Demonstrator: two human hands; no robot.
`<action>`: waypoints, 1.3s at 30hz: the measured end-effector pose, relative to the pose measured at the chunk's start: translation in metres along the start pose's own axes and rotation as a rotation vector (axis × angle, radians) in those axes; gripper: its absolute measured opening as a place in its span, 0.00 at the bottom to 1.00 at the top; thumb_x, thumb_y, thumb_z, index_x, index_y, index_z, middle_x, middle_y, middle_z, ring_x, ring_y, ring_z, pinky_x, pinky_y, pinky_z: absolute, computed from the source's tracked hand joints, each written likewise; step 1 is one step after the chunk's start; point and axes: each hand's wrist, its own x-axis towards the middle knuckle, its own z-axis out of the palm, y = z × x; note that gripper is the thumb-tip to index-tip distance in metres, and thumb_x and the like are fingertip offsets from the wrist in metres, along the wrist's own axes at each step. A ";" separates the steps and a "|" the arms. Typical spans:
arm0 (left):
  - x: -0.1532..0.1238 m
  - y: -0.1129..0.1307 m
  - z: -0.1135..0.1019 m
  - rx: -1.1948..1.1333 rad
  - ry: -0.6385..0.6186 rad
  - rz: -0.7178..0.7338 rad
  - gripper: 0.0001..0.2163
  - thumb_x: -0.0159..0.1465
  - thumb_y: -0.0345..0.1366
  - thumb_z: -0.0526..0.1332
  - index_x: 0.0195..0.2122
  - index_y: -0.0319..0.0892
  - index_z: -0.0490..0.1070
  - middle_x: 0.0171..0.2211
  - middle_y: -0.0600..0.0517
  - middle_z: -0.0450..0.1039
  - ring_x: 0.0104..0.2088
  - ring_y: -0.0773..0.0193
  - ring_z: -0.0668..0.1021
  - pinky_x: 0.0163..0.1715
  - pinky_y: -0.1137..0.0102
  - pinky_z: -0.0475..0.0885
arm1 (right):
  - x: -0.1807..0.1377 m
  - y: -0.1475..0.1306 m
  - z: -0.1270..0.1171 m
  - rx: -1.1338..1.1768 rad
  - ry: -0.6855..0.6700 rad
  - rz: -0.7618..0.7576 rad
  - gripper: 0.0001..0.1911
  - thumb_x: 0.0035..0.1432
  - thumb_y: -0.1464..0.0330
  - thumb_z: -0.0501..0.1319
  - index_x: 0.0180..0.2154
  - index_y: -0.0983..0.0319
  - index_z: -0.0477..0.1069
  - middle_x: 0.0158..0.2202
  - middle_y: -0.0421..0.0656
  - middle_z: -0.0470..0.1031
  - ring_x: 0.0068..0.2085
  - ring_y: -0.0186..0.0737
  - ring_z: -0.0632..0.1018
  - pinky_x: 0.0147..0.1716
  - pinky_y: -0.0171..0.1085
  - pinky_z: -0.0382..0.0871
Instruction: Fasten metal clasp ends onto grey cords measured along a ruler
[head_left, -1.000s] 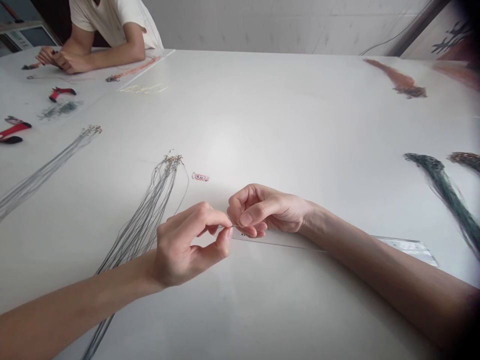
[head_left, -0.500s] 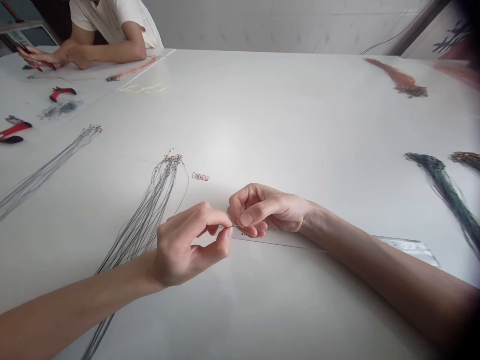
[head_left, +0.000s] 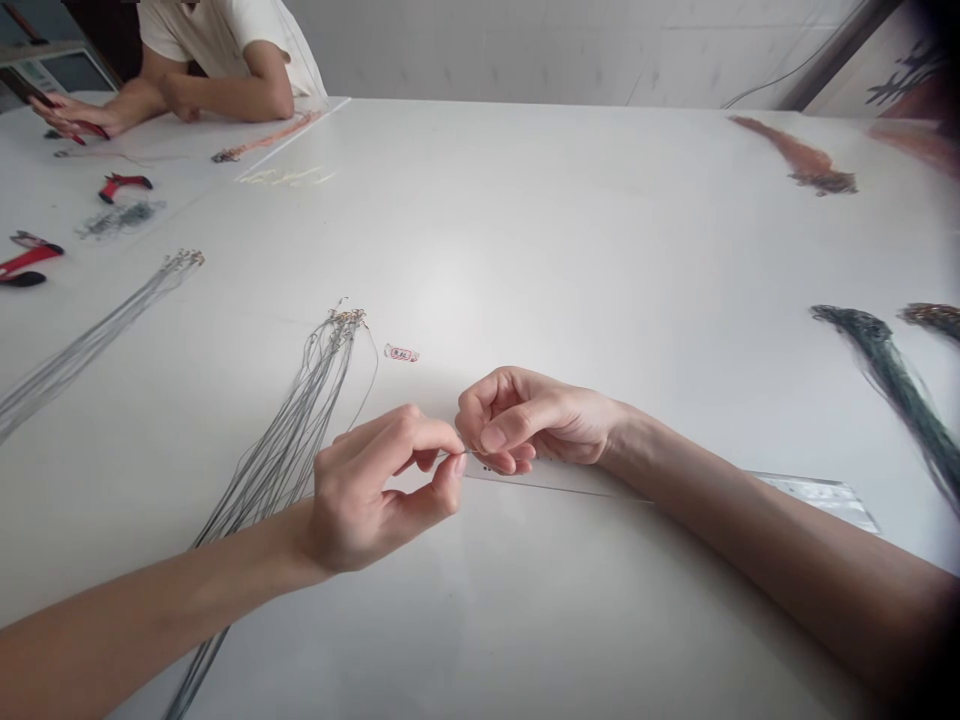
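Head view: left hand point(head_left: 367, 492) and right hand point(head_left: 529, 420) pinch a thin wire point(head_left: 464, 453) tight between close-set fingertips, seemingly steadying its tip; wire bundle point(head_left: 296, 440) lies at ten o'clock.

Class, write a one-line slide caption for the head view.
Left hand and right hand pinch one thin wire over a white table, beside grey cords.

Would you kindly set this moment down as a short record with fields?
Left hand: thumb and forefinger pinch the thin wire
Right hand: fingers pinch the same wire, over a clear strip
Left of hands: grey cord bundle, on white table
Beyond: small wrapper; red pliers far left
Co-worker: far left corner, forearms on table
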 end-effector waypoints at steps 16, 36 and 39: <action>0.000 0.000 -0.001 0.003 -0.002 -0.001 0.08 0.57 0.20 0.57 0.31 0.40 0.65 0.20 0.57 0.62 0.19 0.74 0.64 0.16 0.77 0.63 | 0.000 0.000 0.000 -0.010 0.006 -0.004 0.09 0.48 0.71 0.64 0.22 0.68 0.67 0.19 0.37 0.67 0.20 0.25 0.66 0.19 0.26 0.59; 0.000 0.000 0.000 -0.019 -0.001 -0.003 0.08 0.56 0.18 0.58 0.31 0.38 0.65 0.20 0.57 0.62 0.19 0.74 0.64 0.15 0.76 0.61 | 0.000 0.001 0.000 0.007 0.001 -0.010 0.08 0.48 0.71 0.64 0.22 0.67 0.67 0.19 0.37 0.68 0.19 0.25 0.65 0.19 0.26 0.59; 0.000 0.000 0.000 -0.013 0.007 0.003 0.09 0.56 0.18 0.58 0.31 0.39 0.65 0.20 0.57 0.62 0.19 0.74 0.64 0.15 0.76 0.62 | 0.000 0.001 0.000 0.003 0.001 -0.009 0.08 0.48 0.71 0.64 0.22 0.67 0.67 0.19 0.37 0.68 0.20 0.26 0.66 0.19 0.26 0.59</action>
